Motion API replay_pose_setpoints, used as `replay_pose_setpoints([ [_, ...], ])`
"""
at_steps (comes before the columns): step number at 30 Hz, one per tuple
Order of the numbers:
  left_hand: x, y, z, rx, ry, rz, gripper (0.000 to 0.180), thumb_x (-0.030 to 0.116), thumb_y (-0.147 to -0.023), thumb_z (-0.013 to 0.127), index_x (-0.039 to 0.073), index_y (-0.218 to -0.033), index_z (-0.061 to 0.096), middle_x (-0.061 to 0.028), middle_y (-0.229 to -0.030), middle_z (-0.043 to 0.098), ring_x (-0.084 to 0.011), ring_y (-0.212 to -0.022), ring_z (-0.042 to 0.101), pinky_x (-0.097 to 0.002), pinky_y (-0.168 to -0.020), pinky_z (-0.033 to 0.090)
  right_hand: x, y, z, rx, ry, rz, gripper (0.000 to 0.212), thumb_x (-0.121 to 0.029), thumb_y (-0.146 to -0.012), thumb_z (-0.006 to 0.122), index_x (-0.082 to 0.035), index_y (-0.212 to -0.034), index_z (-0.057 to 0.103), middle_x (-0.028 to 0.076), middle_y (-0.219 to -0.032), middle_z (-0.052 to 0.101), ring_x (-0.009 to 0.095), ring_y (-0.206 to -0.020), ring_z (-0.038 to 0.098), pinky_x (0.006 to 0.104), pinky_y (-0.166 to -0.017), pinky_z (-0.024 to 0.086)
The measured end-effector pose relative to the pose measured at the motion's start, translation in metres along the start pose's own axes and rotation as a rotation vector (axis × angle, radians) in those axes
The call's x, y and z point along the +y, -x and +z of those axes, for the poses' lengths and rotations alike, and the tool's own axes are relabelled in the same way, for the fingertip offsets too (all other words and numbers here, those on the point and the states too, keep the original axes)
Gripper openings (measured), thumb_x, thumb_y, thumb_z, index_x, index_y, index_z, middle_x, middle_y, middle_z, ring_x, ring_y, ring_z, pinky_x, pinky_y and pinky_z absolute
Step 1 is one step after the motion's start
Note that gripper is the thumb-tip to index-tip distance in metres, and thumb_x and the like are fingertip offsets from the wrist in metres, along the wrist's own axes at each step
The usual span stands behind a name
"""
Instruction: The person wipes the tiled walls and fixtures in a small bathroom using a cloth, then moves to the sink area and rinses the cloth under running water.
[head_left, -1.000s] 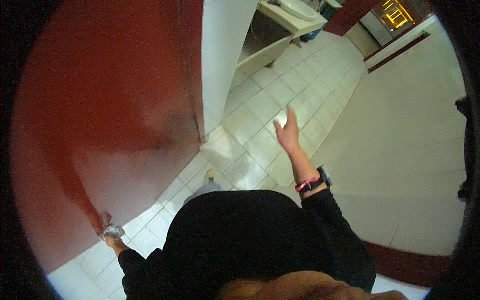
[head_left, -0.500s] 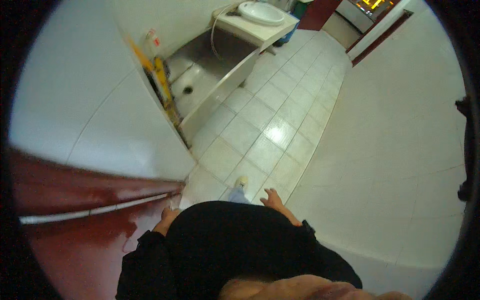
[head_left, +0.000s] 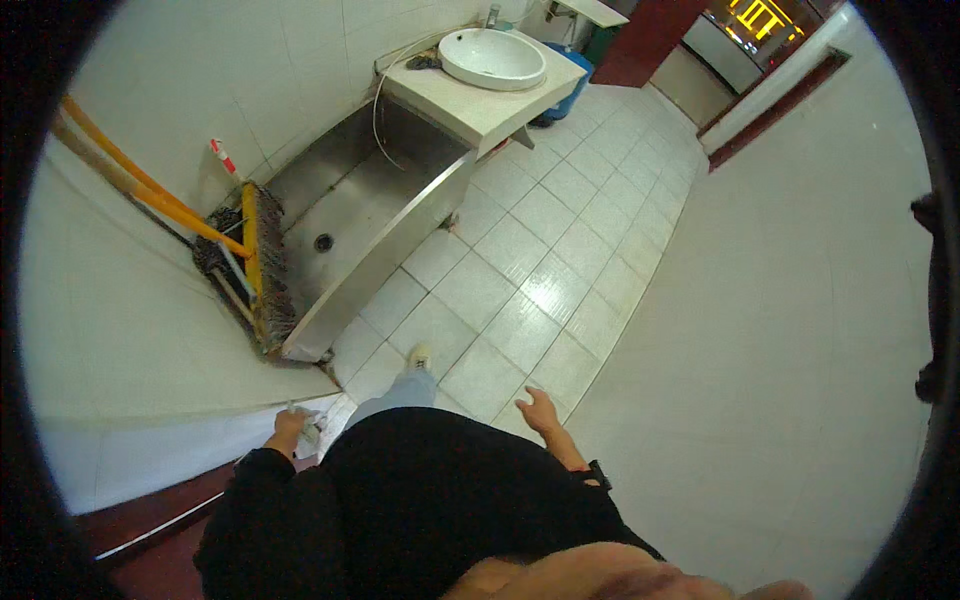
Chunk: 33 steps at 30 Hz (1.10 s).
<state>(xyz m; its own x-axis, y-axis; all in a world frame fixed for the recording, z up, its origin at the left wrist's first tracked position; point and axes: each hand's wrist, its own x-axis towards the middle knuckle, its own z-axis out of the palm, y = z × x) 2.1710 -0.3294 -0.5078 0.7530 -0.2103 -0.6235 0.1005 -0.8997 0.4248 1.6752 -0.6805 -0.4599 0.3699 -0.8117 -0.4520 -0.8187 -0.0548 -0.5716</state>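
Observation:
My left hand (head_left: 288, 430), low at the left, is closed on a crumpled whitish-grey cloth (head_left: 312, 432). The cloth hangs beside my leg, its lower part hard to make out. My right hand (head_left: 540, 409) hangs free over the tiled floor on the other side, its fingers apart and nothing in them. Ahead of my left hand stands a long steel sink trough (head_left: 390, 255) with a round drain. A yellow-headed push broom (head_left: 256, 262) with dark bristles leans in its near end, together with other long handles.
Beyond the trough is a counter (head_left: 478, 118) with a white oval washbasin (head_left: 492, 58) and a thin hose (head_left: 377, 118). A blue container (head_left: 572, 92) stands under its far end. White tiled floor (head_left: 515, 285) runs along a pale wall (head_left: 760, 330) toward a doorway at the far right.
I have moved forward past the dark red door frame. The trough and brooms now appear closer and fully in view. The cloth in my left hand has come into sight.

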Motion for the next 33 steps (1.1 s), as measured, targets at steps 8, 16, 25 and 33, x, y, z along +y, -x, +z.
replay_pose_setpoints([
  [8, 0.212, -0.13, 0.088, -0.169, 0.304, -0.084, 0.04, 0.031, -0.083, 0.064, -0.009, -0.088, 0.065, -0.0199, -0.076, 0.065, -0.0294, -0.082, 0.064, -0.0419, -0.07, 0.049, 0.043, -0.162, -0.104, -0.108, -0.075, 0.248, 0.059, -0.037, -0.082, 0.064, 0.002, -0.126, 0.056, 0.027, -0.123, 0.058, 0.038, -0.116, 0.056, 0.0426, -0.098, 0.044],
  [16, 0.689, -0.182, 0.175, -0.174, 0.524, 0.091, 0.058, 0.031, -0.078, 0.074, -0.006, -0.117, 0.054, -0.0162, -0.104, 0.062, -0.0276, -0.088, 0.062, -0.0448, -0.068, 0.051, 0.154, -0.262, -0.185, -0.155, 0.226, 0.312, 0.049, -0.033, -0.083, 0.062, 0.003, -0.116, 0.061, 0.026, -0.117, 0.062, 0.037, -0.11, 0.06, 0.0414, -0.092, 0.048],
  [25, 0.996, -0.166, 0.247, -0.341, 0.999, 0.214, 0.04, 0.024, -0.086, 0.07, -0.003, -0.112, 0.057, -0.0135, -0.109, 0.059, -0.0271, -0.097, 0.057, -0.0431, -0.08, 0.047, 0.183, -0.473, -0.321, -0.152, 0.146, 0.323, 0.044, -0.031, -0.083, 0.061, 0.003, -0.112, 0.062, 0.025, -0.112, 0.064, 0.037, -0.106, 0.062, 0.0417, -0.088, 0.05],
  [33, 1.152, -0.244, 0.257, -0.437, 1.334, 0.381, 0.036, 0.024, -0.09, 0.064, 0.003, -0.118, 0.053, -0.0092, -0.11, 0.056, -0.0223, -0.099, 0.053, -0.0389, -0.086, 0.045, 0.143, -0.729, -0.485, -0.151, -0.021, 0.088, 0.029, -0.019, -0.087, 0.059, -0.003, -0.111, 0.061, 0.008, -0.075, 0.058, 0.018, -0.068, 0.057, 0.0351, -0.052, 0.045],
])
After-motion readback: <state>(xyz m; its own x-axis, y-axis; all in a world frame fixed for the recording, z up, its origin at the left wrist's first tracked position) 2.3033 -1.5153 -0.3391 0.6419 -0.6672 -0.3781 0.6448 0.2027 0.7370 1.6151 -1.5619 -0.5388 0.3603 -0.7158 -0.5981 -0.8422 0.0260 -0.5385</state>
